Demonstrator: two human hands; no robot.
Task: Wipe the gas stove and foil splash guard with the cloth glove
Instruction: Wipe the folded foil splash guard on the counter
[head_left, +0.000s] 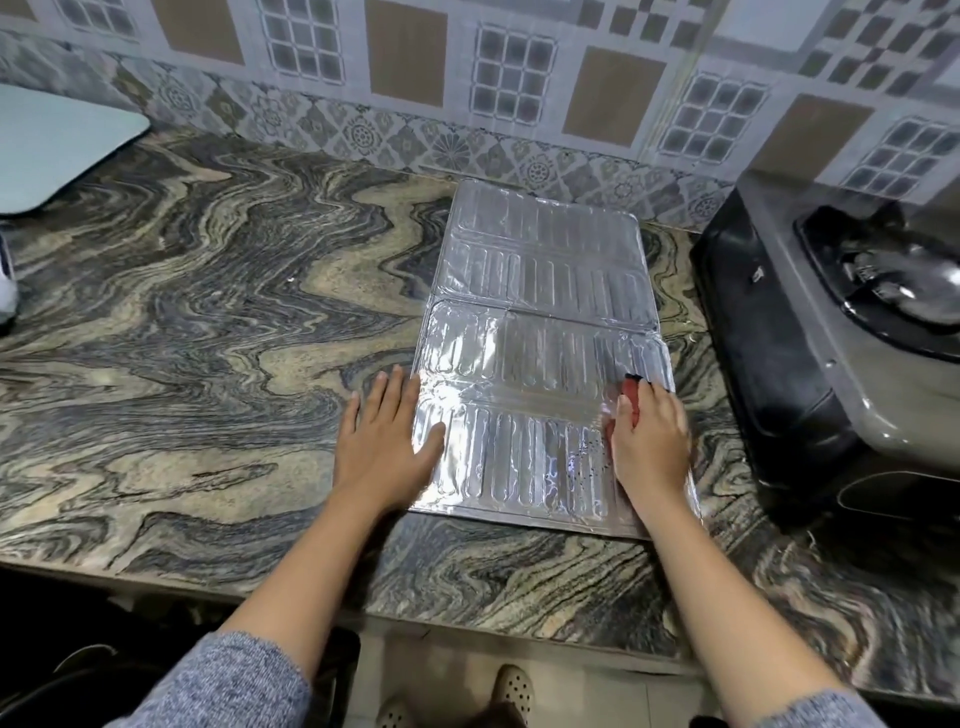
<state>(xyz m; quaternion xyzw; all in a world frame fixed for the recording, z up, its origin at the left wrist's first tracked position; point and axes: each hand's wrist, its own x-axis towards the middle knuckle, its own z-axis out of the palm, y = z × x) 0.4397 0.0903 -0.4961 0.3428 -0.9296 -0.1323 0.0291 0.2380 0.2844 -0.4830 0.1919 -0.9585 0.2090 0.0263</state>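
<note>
Nearest, grey sleeves (228, 680) cover both forearms above the counter (208, 312). The left hand (387, 439) lies flat with fingers straight, its palm on the counter and its thumb resting on the left edge of the foil guard (540, 291). The right hand (652, 441) curls over a red cloth glove (631, 395), holding it against the guard's near right corner. The guard lies flat on the counter. The gas stove (831, 312) stands just beside it on the right. A tiled wall (467, 78) runs behind.
</note>
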